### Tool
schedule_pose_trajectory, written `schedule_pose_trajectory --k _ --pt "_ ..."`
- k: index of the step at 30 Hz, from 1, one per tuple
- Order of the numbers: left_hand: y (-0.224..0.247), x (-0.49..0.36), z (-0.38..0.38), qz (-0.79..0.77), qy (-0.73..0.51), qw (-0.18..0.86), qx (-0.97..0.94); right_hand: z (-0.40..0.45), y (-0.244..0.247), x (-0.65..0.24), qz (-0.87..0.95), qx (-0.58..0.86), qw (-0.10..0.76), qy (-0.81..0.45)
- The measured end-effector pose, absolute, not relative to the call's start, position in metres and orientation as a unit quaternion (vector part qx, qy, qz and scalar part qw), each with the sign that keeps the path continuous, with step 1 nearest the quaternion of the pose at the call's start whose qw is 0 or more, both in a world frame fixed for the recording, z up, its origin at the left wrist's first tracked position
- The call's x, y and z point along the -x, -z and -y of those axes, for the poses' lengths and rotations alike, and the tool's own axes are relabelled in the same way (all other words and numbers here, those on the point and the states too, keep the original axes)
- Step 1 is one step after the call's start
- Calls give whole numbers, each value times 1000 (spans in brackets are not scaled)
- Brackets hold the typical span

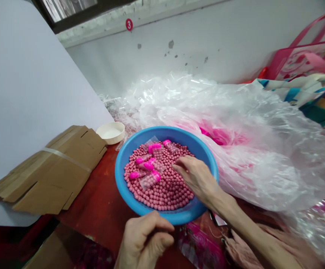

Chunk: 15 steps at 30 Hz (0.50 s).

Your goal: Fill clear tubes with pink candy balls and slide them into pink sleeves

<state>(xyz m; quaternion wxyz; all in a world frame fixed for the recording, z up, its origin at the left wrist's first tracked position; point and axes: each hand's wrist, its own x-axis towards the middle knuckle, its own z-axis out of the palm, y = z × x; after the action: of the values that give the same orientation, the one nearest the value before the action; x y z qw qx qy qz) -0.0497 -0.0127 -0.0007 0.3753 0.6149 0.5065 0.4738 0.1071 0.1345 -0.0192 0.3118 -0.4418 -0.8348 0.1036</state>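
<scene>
- The right hand [196, 173], loosely open, hovers over pink beads [159, 198] in the blue basin [119, 168]; a hasty sweep could flick beads over the rim.
- The left hand [141, 237] curls by the near rim, thumb and forefinger apart; whether its palm hides anything, I cannot tell. A knock there could jolt the basin.
- Pink-capped tubes [150, 181] lie on the beads; rough scooping could bury them.
- Plastic film [265, 149] crowds the basin's right side; a snagged forearm could drag it in.

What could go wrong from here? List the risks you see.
The right hand is over the basin; if it catches the rim, beads could spill. The tubes lie loose on the beads, so a sweep might bury some. Plastic bunched beside the basin could snag the right arm.
</scene>
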Motion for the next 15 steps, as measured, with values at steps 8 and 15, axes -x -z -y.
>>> schedule_pose_trajectory --k 8,15 --pt "11 66 7 -572 -488 396 -527 -161 70 -70 907 383 153 -86" --pt "12 63 -11 -584 -473 374 -544 -154 60 -99 903 397 129 -102"
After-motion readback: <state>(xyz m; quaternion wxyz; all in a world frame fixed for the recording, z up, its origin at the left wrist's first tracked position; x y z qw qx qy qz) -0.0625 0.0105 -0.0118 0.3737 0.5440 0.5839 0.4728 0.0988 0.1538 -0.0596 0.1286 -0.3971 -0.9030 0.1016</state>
